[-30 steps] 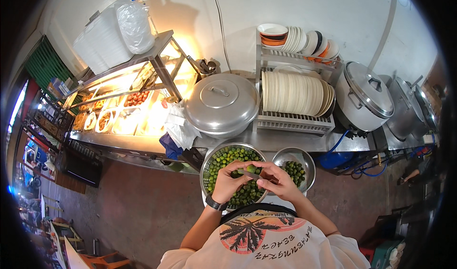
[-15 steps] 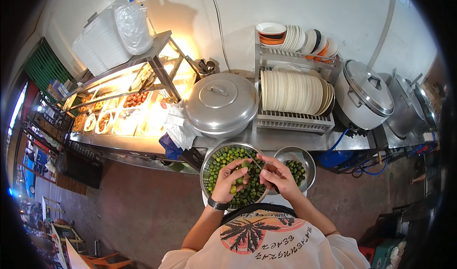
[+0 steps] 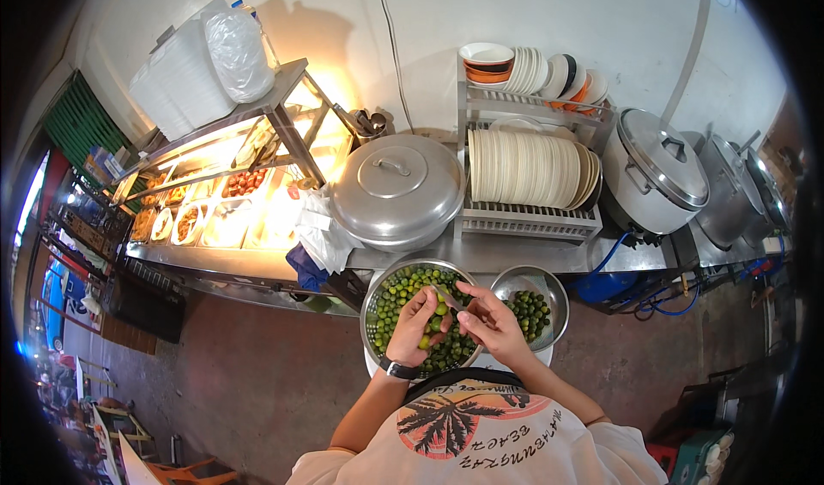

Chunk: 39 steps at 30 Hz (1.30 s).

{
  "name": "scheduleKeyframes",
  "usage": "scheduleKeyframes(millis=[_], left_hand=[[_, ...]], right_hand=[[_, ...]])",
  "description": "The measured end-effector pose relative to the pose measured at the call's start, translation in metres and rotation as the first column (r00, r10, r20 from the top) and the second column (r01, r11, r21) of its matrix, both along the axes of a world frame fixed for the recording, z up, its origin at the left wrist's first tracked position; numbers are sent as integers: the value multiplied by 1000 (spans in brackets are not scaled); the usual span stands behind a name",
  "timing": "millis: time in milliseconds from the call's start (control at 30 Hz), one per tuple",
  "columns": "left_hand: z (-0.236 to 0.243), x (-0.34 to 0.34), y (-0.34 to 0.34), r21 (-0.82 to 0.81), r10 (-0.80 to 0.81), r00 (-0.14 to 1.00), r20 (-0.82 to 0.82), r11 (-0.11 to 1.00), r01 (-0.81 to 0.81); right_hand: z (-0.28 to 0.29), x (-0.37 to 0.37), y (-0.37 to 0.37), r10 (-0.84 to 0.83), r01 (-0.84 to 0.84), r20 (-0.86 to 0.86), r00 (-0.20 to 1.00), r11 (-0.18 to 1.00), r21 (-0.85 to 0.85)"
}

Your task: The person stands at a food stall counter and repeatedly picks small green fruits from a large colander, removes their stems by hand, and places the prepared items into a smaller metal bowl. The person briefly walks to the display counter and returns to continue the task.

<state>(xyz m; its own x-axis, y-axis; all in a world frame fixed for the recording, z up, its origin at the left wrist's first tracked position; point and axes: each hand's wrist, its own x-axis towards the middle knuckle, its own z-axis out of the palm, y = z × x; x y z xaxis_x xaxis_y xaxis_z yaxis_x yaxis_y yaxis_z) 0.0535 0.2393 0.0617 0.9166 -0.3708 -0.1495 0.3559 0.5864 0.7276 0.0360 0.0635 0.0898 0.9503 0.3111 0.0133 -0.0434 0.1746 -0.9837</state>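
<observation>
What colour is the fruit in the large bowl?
The fruit is green, light to dark, best seen in the head view.

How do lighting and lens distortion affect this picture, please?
In the head view, warm glare washes out part of the food display; a shadow falls on the wall; the fisheye lens bends straight edges and leaves black corners; green fruits lie outside the glare.

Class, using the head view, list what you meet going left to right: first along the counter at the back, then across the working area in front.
Back: lit food case, silver pot, upright plates, white pot.
Front: left hand, knife, right hand, metal bowl.
</observation>
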Motion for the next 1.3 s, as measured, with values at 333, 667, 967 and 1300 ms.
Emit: scheduleKeyframes(millis=[333,667,967,1300], left_hand=[[9,-8,-11,124,88,992,-95,989,-76],[6,-8,-7,154,118,993,13,981,-119],[-8,-7,-10,306,140,984,112,937,-168],[-52,4,7,-80,-123,951,-284,991,105]], right_hand=[[5,-1,7,2,18,178,984,994,-108],[8,1,0,48,-13,186,981,982,-187],[-15,1,-2,-40,49,85,996,993,-104],[-165,44,-55,-232,446,-722,652,888,116]])
